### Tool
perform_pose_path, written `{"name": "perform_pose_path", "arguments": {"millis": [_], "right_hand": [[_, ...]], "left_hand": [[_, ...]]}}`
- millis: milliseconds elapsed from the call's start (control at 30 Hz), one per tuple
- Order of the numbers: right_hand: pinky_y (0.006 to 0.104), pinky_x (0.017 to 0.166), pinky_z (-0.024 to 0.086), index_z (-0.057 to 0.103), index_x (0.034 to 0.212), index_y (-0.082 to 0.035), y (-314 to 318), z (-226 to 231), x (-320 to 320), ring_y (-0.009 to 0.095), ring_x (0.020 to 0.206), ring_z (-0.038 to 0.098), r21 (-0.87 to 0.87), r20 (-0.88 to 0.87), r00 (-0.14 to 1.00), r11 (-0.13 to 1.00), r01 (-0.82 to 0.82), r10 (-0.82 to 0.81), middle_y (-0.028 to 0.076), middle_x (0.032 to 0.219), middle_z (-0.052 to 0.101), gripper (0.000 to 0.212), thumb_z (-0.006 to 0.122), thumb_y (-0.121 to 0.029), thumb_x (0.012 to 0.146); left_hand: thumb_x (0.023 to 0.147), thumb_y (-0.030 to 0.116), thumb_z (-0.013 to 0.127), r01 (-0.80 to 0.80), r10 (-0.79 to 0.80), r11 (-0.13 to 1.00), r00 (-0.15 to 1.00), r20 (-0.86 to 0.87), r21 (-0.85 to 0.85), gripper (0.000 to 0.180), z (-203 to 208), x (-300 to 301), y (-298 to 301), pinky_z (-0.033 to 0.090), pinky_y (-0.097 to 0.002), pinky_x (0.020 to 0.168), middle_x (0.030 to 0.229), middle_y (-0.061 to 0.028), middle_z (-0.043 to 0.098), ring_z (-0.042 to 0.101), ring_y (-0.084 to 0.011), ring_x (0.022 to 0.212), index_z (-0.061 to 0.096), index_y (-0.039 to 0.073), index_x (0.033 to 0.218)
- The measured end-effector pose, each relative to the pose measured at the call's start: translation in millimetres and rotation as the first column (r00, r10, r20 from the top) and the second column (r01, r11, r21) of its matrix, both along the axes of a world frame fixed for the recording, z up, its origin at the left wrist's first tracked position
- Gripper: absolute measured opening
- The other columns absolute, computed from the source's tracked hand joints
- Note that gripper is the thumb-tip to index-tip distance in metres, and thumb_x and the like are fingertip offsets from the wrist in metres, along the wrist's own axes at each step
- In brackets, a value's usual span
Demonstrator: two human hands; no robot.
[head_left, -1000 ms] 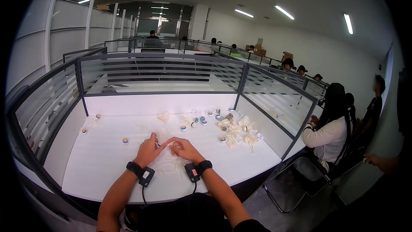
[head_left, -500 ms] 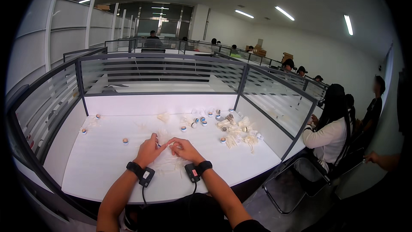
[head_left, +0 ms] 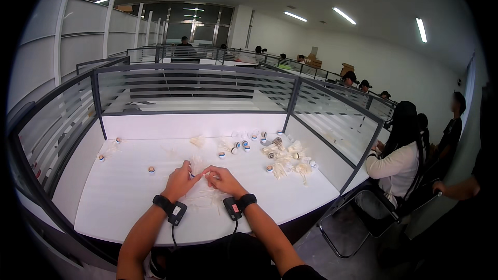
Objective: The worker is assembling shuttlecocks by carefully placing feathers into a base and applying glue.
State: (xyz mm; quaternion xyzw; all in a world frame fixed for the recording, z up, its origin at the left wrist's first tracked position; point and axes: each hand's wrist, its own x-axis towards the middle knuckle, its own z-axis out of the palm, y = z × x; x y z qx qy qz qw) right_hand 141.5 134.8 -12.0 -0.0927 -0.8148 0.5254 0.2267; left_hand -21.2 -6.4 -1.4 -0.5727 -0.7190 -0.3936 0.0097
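My left hand [head_left: 180,180] and my right hand [head_left: 223,180] meet over the white desk [head_left: 119,197], fingertips pinched together on a small white feathered shuttlecock [head_left: 197,167]. Loose white feathers [head_left: 203,199] lie on the desk just under and in front of my hands. Each wrist wears a black band with a small black device and a cable.
A heap of white shuttlecocks and feathers [head_left: 288,156] lies to the right, with several small cork caps [head_left: 232,148] behind it. Single caps [head_left: 151,169] sit at the left. Grey partition walls [head_left: 197,89] fence the desk. A seated person [head_left: 399,158] works at the right.
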Motion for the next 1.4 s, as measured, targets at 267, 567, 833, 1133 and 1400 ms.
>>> {"name": "perform_pose_path", "arguments": {"millis": [267,567,833,1133,1400], "right_hand": [[0.0232,0.059,0.045,0.065,0.115,-0.005,1.1,0.7,1.1,0.007,0.066,0.054,0.032,0.001,1.0,0.999,-0.006,0.006,0.0,0.073,0.061,0.018,0.059,-0.012,0.1],[0.0228,0.058,0.044,0.065,0.113,-0.005,0.5,-0.3,0.3,0.007,0.065,0.053,0.018,-0.009,1.0,1.0,-0.014,0.014,0.0,0.072,0.06,0.016,0.056,-0.012,0.102],[0.023,0.058,0.044,0.065,0.112,-0.004,0.3,-0.5,0.8,0.007,0.065,0.053,0.028,-0.028,1.0,1.0,-0.013,0.014,0.0,0.072,0.059,0.015,0.056,-0.011,0.102],[0.0253,0.056,0.044,0.065,0.107,-0.003,-0.4,-0.9,0.4,0.008,0.063,0.055,0.024,-0.068,0.998,1.0,-0.01,0.012,0.001,0.069,0.059,0.013,0.058,-0.012,0.102],[0.0243,0.06,0.045,0.064,0.109,-0.003,-0.4,1.4,0.7,0.008,0.066,0.054,0.072,-0.064,0.997,0.997,-0.026,0.03,0.002,0.072,0.06,0.016,0.051,-0.007,0.1]], "left_hand": [[0.09,0.045,0.073,0.005,-0.005,1.0,1.0,-0.004,0.001,0.051,1.0,1.0,-0.8,0.052,-0.0419,0.061,0.068,-0.0148,0.066,0.067,-0.0333,0.064,0.05,0.001,0.101],[0.089,0.041,0.076,-0.004,0.005,1.0,1.0,-0.021,0.008,0.05,-0.1,0.2,0.2,0.05,-0.0368,0.056,0.067,-0.0135,0.064,0.066,-0.027,0.06,0.049,0.0,0.098],[0.09,0.044,0.074,0.014,-0.014,1.0,1.0,-0.025,0.009,0.05,1.2,1.7,-0.6,0.051,-0.0401,0.059,0.069,-0.0148,0.065,0.067,-0.0309,0.062,0.05,0.0,0.098],[0.09,0.045,0.073,0.013,-0.013,1.0,1.0,-0.023,-0.004,0.051,1.4,2.0,-0.2,0.052,-0.0434,0.061,0.07,-0.0162,0.066,0.067,-0.0346,0.065,0.05,0.0,0.098],[0.09,0.046,0.073,0.011,-0.011,1.0,0.999,-0.035,-0.007,0.051,1.7,1.7,-0.5,0.051,-0.0436,0.062,0.071,-0.0163,0.066,0.068,-0.0345,0.067,0.051,0.0,0.099]]}}
